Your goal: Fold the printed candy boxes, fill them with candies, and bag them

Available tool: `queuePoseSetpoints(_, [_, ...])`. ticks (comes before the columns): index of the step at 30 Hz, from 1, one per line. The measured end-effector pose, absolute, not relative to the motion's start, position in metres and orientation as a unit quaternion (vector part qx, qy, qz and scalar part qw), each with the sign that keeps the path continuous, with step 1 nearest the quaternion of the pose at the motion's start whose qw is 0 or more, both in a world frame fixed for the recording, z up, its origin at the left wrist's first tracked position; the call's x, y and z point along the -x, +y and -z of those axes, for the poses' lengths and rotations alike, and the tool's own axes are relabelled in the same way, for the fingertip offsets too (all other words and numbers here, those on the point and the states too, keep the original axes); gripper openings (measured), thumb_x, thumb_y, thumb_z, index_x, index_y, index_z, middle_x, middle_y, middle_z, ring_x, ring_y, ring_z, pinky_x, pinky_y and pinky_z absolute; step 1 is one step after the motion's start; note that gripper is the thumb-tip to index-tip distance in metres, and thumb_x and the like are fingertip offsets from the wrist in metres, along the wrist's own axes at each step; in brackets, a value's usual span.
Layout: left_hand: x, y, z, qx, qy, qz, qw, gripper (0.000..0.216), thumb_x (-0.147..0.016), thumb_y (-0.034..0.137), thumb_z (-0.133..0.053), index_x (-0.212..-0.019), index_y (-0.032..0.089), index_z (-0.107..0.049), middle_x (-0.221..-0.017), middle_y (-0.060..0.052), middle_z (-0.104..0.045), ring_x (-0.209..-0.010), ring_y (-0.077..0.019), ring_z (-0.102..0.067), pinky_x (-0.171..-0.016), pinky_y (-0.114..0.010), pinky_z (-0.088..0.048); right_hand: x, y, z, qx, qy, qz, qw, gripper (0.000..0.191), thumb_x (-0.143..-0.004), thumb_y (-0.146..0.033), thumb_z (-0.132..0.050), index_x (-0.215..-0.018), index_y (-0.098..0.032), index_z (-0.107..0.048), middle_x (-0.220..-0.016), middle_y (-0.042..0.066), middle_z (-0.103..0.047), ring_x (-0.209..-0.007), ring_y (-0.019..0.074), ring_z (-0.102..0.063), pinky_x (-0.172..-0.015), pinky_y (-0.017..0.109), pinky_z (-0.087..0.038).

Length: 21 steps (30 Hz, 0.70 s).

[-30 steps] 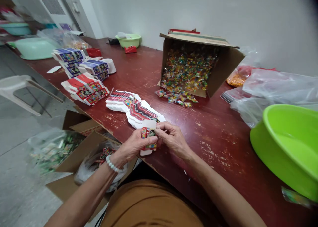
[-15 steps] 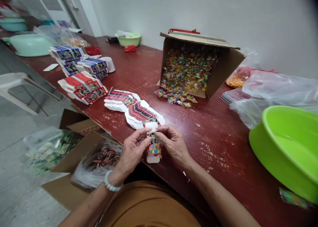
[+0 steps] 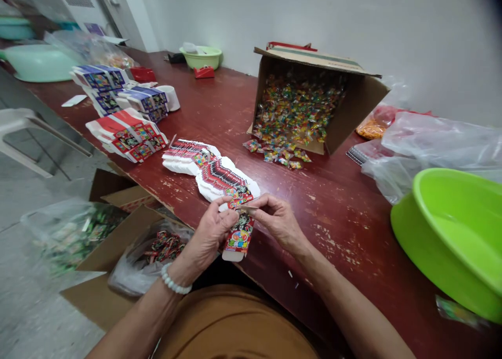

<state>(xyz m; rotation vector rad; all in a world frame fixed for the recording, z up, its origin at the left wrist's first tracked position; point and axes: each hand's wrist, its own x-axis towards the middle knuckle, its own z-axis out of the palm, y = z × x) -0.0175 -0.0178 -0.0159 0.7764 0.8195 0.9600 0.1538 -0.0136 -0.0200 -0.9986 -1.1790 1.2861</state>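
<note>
A small red printed carton (image 3: pixel 240 238) with a cartoon figure and bright lettering is held between my hands over the table's near edge. My left hand (image 3: pixel 207 233), with a pale bead bracelet at the wrist, is closed on the carton's left side, the thumb on its front. Fingers of my right hand (image 3: pixel 280 223) pinch the flap at its upper end, which shows nearly edge-on. A white flap sticks out at the carton's lower end. Just beyond my fingertips lies a fanned row of flat cartons (image 3: pixel 225 178) of the same print.
Wrapped candies (image 3: pixel 298 108) spill from a tipped cardboard box (image 3: pixel 355 108). A green basin (image 3: pixel 431 233) stands at right near plastic bags (image 3: pixel 439 139). Banded carton bundles (image 3: pixel 129 134) sit at left. Below the table edge, an open box (image 3: pixel 94 296) holds a bag of packets (image 3: pixel 164 249).
The carton's lower end has swung slightly left. Its white top flap, upright before, is now bent over under my right fingers. My left hand has shifted a little down the carton's side.
</note>
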Motion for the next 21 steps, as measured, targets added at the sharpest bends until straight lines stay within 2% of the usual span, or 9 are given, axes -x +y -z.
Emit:
queuePoseSetpoints(3, [0.016, -0.017, 0.019, -0.297, 0.353, -0.337, 0.821, 0.052, -0.083, 0.057, -0.07, -0.116, 0.02, -0.056, -0.08, -0.004, -0.071, -0.056, -0.0185, -0.069, -0.053, -0.03, -0.056, -0.153, -0.018, 0.023, 0.432, -0.54, -0.5, 0.521, 0.02, -0.083, -0.04, -0.074, -0.089, -0.021, -0.074, -0.088, 0.003, -0.069, -0.06, 0.0118, -0.06, -0.054, 0.024, -0.047])
queuePoseSetpoints(5, [0.014, -0.017, 0.021, -0.263, 0.366, -0.306, 0.838, 0.053, -0.085, 0.064, -0.061, -0.109, 0.017, -0.06, -0.072, -0.003, -0.07, -0.045, -0.017, -0.064, -0.044, -0.028, -0.053, -0.154, -0.02, 0.02, 0.431, -0.598, -0.463, 0.493, 0.019, -0.087, -0.038, -0.07, -0.096, -0.023, -0.076, -0.091, 0.004, -0.07, -0.066, 0.0135, -0.063, -0.058, 0.025, -0.049])
queuePoseSetpoints(7, [0.012, -0.017, 0.023, -0.254, 0.386, -0.309, 0.831, 0.052, -0.087, 0.065, -0.056, -0.106, 0.017, -0.062, -0.067, -0.003, -0.068, -0.042, -0.0155, -0.061, -0.042, -0.026, -0.05, -0.155, -0.02, 0.015, 0.429, -0.623, -0.453, 0.472, 0.018, -0.089, -0.038, -0.067, -0.093, -0.022, -0.076, -0.09, 0.005, -0.071, -0.07, 0.0147, -0.066, -0.063, 0.027, -0.052])
queuePoseSetpoints(11, [0.009, -0.016, 0.022, -0.351, 0.416, -0.351, 0.762, 0.056, -0.089, 0.066, -0.052, -0.106, 0.014, -0.065, -0.068, -0.003, -0.068, -0.044, -0.0129, -0.06, -0.042, -0.022, -0.046, -0.153, -0.013, 0.006, 0.436, -0.574, -0.528, 0.448, 0.02, -0.085, -0.038, -0.07, -0.091, -0.019, -0.073, -0.084, 0.003, -0.072, -0.05, 0.0096, -0.06, -0.05, 0.024, -0.05])
queuePoseSetpoints(14, [0.01, -0.015, 0.019, -0.425, 0.425, -0.358, 0.715, 0.058, -0.091, 0.066, -0.05, -0.107, 0.013, -0.066, -0.071, -0.005, -0.07, -0.048, -0.0116, -0.06, -0.046, -0.021, -0.046, -0.153, -0.007, 0.004, 0.427, -0.526, -0.582, 0.448, 0.024, -0.079, -0.04, -0.076, -0.089, -0.018, -0.072, -0.074, 0.001, -0.071, -0.049, 0.0105, -0.06, -0.047, 0.023, -0.049])
queuePoseSetpoints(21, [0.012, -0.009, 0.02, -0.456, 0.427, -0.331, 0.707, 0.058, -0.089, 0.068, -0.05, -0.09, 0.014, -0.067, -0.069, -0.003, -0.068, -0.048, -0.0106, -0.057, -0.046, -0.021, -0.046, -0.155, -0.005, 0.009, 0.42, -0.443, -0.647, 0.457, 0.029, -0.072, -0.042, -0.083, -0.08, -0.018, -0.069, -0.069, 0.0, -0.072, -0.044, 0.0127, -0.061, -0.047, 0.027, -0.051])
